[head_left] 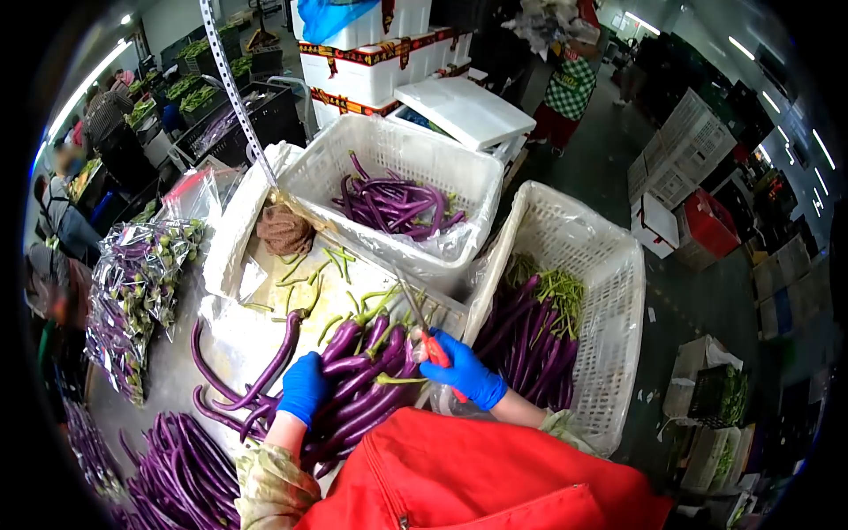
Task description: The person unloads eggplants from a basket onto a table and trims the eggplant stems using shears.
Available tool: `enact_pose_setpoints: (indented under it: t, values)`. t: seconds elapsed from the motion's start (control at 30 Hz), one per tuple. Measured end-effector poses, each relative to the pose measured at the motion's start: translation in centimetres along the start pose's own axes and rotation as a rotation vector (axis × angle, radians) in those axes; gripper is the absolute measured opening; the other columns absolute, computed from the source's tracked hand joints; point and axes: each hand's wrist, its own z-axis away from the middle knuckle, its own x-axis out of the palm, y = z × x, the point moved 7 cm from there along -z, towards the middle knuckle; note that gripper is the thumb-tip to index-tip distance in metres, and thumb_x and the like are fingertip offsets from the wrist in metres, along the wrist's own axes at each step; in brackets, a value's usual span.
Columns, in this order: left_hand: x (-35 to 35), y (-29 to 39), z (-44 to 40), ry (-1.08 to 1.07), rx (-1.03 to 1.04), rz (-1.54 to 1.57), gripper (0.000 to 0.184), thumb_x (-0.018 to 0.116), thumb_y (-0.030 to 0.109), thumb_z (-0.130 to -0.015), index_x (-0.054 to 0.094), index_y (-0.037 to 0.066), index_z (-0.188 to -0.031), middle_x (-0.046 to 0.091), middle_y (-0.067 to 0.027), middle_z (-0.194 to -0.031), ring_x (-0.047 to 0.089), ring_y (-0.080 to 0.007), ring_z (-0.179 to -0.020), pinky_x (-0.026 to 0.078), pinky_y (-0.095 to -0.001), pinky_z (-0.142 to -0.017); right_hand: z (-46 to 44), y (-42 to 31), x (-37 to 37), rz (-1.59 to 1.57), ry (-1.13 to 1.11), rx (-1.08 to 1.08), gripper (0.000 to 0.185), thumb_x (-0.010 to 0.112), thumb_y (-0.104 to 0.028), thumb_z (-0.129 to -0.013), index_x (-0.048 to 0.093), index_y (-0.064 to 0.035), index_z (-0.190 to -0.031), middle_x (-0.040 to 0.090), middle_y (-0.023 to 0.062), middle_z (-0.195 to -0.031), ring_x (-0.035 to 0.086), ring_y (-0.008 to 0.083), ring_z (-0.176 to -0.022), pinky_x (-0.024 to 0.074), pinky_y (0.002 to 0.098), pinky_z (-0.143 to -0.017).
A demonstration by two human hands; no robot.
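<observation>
My left hand (305, 386), in a blue glove, is closed against the left side of a pile of long purple eggplants (367, 395) on the table; which one it grips I cannot make out. Red-handled scissors (435, 352) are in my blue-gloved right hand (465, 371), their blades pointing up and left above the green stems. Cut green stem pieces (305, 271) lie scattered beyond the pile. A few curved eggplants (256, 371) rest left of my left hand.
Two white crates (389, 132) (609, 353) with eggplants stand behind and right. Bagged eggplants (141, 291), a loose heap (181, 473) and a brown cloth (284, 230) are on the table. A metal post (237, 97) rises behind. Other people stand in the background.
</observation>
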Motion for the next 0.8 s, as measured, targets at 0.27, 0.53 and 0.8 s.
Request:
enact_pose_setpoints:
  t: [0.27,0.53,0.8]
  values:
    - [1.2,-1.5,0.7,0.016,0.072,-0.044,0.037,0.065,0.034,-0.076,0.051,0.004,-0.093,0.062,-0.0241,-0.08,0.061,-0.0408,-0.076,0.047,-0.0474,-0.066,0.4,-0.6,-0.4,-0.086,0.016,0.02,0.052,0.065,-0.007,-0.079,0.045,-0.0019,-0.127,0.05,-0.0026,-0.09,0.048,0.0068,-0.079,0.0439,0.0223,-0.074]
    - [-7.8,-4.3,2.8,-0.035,0.04,0.849,0.053,0.069,0.006,-0.064,0.055,0.003,-0.115,0.063,-0.0064,-0.094,0.057,-0.014,-0.085,0.045,-0.0287,-0.081,0.2,-2.8,0.4,0.04,-0.084,-0.021,0.05,0.062,0.0,-0.077,0.045,0.0011,-0.124,0.052,-0.0003,-0.089,0.05,0.0068,-0.078,0.0425,0.0207,-0.072]
    - [-14.0,-4.5,7.5,0.034,0.028,1.165,0.045,0.067,-0.003,-0.066,0.055,0.0,-0.109,0.063,-0.006,-0.096,0.059,-0.0165,-0.088,0.047,-0.0296,-0.082,-2.2,-2.6,3.4,0.207,-0.236,-0.036,0.058,0.065,-0.004,-0.076,0.042,-0.0015,-0.129,0.056,0.0048,-0.107,0.055,0.0078,-0.094,0.0445,0.0222,-0.082]
